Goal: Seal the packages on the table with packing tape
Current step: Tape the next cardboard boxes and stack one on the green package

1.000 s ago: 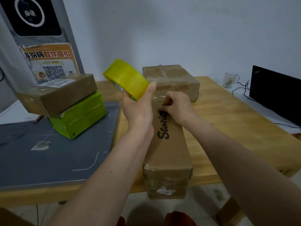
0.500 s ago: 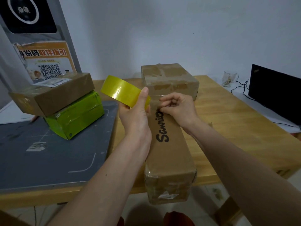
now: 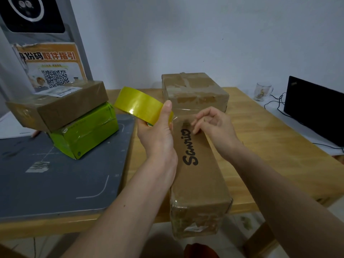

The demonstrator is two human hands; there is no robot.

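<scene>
The long cardboard package (image 3: 200, 175) lies lengthwise across the table's (image 3: 275, 146) near edge, its near end overhanging; your left hand (image 3: 158, 135) grips the yellow tape roll (image 3: 137, 105) above the package's far end; a clear strip runs from the roll toward your right hand (image 3: 214, 125), whose curled fingertips (image 3: 195, 127) press the package's top; a square box (image 3: 193, 92) sits just beyond.

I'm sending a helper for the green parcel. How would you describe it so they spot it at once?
On the grey mat at the table's left lies a stack of two parcels. The green parcel is the lower one, under a brown box, the only bright green wrapping there.
</scene>
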